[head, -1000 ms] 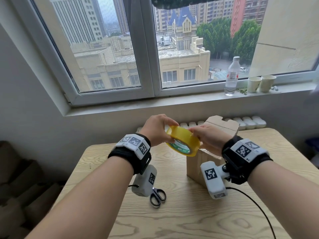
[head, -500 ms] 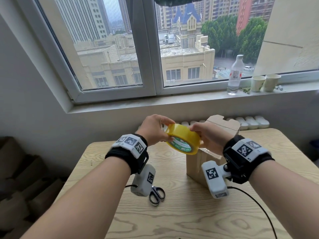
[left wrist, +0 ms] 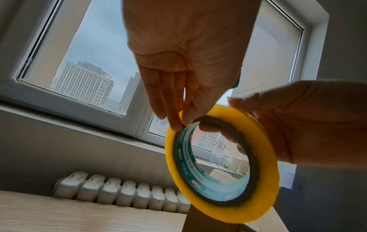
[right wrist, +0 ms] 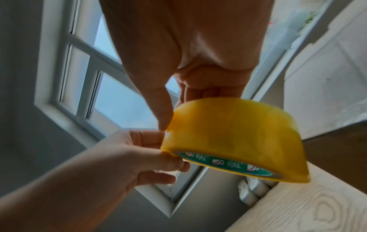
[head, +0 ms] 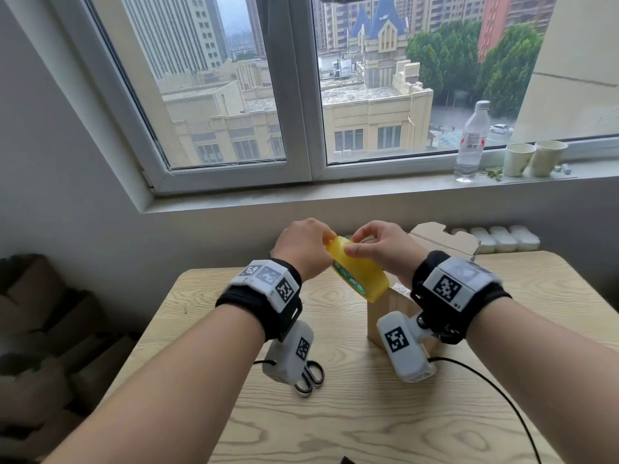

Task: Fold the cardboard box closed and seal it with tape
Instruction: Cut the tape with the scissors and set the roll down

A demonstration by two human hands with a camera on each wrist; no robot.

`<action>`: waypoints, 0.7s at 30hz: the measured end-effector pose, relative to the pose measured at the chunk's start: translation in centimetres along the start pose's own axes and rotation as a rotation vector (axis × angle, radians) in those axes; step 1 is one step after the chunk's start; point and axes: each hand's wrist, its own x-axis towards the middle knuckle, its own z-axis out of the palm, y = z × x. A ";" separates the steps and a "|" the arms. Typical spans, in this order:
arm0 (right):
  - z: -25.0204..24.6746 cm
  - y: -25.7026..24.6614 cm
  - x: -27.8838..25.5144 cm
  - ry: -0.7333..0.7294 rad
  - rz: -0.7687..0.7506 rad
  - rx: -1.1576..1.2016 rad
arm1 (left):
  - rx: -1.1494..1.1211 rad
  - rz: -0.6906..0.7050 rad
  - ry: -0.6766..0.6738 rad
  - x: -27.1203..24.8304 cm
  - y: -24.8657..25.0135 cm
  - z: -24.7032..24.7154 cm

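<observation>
Both hands hold a yellow tape roll (head: 360,276) in the air above the table. My left hand (head: 321,241) pinches the roll's left rim (left wrist: 174,125) between fingers and thumb. My right hand (head: 360,244) grips the roll from the right, one finger inside the core (left wrist: 210,128) and the thumb (right wrist: 164,116) on the outer face near a raised tape edge. The brown cardboard box (head: 388,316) stands on the table right behind and below the roll, mostly hidden by my right wrist. One flap (head: 442,241) sticks up at its back.
Black-handled scissors (head: 310,380) lie on the wooden table (head: 301,430) under my left wrist. A cable (head: 495,390) runs across the table's right side. A water bottle (head: 470,142) and two paper cups (head: 536,159) stand on the windowsill. A radiator (head: 502,239) sits behind the table.
My right hand has slid left and up over the roll, fingertips now close to my left hand's. The roll has tilted so its outer face shows more.
</observation>
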 end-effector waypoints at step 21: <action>3.8 1.0 1.1 -0.083 -0.061 -0.474 | 0.233 -0.084 -0.102 -0.1 -1.0 0.5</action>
